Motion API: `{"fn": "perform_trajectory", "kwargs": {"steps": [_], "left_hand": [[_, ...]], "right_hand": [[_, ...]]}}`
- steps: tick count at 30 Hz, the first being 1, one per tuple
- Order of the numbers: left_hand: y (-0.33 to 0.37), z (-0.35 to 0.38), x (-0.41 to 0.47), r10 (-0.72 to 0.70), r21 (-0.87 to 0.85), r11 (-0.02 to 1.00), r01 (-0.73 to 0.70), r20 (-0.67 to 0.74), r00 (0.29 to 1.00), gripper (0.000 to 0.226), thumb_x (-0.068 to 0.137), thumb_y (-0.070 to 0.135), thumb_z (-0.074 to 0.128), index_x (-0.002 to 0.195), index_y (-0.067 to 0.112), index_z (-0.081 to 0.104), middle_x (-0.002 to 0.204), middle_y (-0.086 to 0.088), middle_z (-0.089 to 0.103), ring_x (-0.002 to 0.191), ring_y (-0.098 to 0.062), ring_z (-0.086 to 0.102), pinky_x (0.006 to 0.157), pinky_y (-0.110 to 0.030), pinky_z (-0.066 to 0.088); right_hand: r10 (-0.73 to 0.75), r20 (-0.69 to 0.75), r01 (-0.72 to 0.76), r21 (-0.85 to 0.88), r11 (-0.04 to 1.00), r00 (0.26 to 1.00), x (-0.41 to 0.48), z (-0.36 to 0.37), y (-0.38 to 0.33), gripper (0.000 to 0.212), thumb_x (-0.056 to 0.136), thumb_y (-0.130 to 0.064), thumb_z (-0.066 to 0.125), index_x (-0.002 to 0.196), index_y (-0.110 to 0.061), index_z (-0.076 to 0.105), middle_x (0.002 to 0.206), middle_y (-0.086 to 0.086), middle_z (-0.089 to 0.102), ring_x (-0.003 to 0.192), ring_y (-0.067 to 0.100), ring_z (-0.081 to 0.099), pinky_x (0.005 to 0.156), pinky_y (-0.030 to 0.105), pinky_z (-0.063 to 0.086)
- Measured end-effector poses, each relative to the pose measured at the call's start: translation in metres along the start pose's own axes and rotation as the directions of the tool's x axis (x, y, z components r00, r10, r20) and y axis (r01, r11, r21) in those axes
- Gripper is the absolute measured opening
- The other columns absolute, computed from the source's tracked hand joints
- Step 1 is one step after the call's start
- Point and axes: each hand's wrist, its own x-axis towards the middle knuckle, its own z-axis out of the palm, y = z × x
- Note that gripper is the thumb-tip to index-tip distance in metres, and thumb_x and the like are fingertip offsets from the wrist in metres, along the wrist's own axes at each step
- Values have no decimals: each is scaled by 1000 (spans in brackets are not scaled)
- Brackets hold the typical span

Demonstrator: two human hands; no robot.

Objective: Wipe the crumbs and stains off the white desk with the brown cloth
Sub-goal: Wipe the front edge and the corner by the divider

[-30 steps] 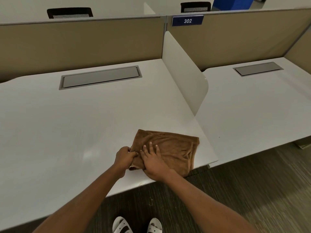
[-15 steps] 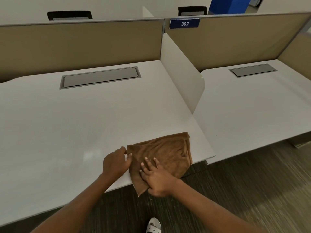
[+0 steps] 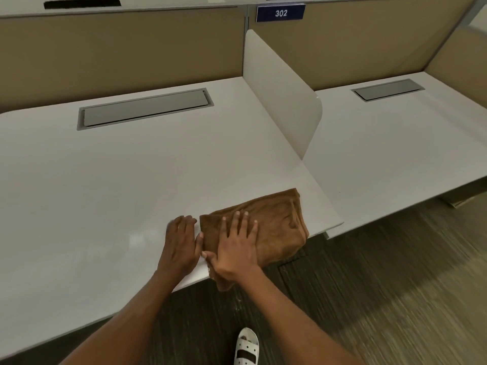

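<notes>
The white worktop (image 3: 110, 185) carries a brown cloth (image 3: 274, 225) at its near right corner, one fold hanging over the near edge. The right hand (image 3: 235, 248) presses flat and open on the cloth; the left hand (image 3: 181, 243) lies flat and open just beside it. A blue sign (image 3: 280, 13) reads "302".

Left hand (image 3: 181, 243) now flat and off the brown cloth (image 3: 274, 227), formerly pinching its edge.
</notes>
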Motion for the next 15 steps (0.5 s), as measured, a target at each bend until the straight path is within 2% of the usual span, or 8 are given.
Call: {"fn": "perform_trajectory", "kwargs": {"steps": [3,7,9,12,15], "left_hand": [[-6,4,-1,4,-19,1000,-4,17,1000,47,95,34,29,130,6,44,138,-17,47,135,-34,34,117,-53,16],[-8,5,-4,-6,-112,994,5,-11,1000,53,94,39,23,129,7,45,134,-18,51,131,-32,40,117,-53,17],[-9,5,-4,-5,-131,991,4,-9,1000,52,93,39,23,128,7,45,133,-18,51,131,-33,41,117,-54,17],[-9,4,-5,-1,-137,991,0,-6,1000,53,92,39,24,128,6,45,132,-20,51,131,-34,41,117,-55,16],[-9,4,-4,18,-119,993,-19,-12,1000,54,91,39,23,126,5,46,129,-20,53,128,-35,43,115,-58,19]], "right_hand": [[-30,-11,30,-40,999,999,-4,5,-1,109,76,-84,11,153,-9,-1,156,30,-10,143,48,-17,108,69,-11],[-124,-24,122,-85,989,992,-19,17,0,115,72,-91,15,153,-10,4,157,31,-3,143,49,-14,106,72,-10],[-188,-7,186,-114,976,982,-25,21,3,117,68,-93,26,152,-14,6,157,31,2,143,51,-11,106,73,-8],[-251,31,253,-129,959,968,-29,22,9,114,65,-87,49,150,-18,18,155,31,18,142,54,7,106,77,0],[-268,46,271,-117,955,962,-24,24,13,104,69,-86,47,146,-18,30,147,33,35,136,56,26,104,77,9]]}}
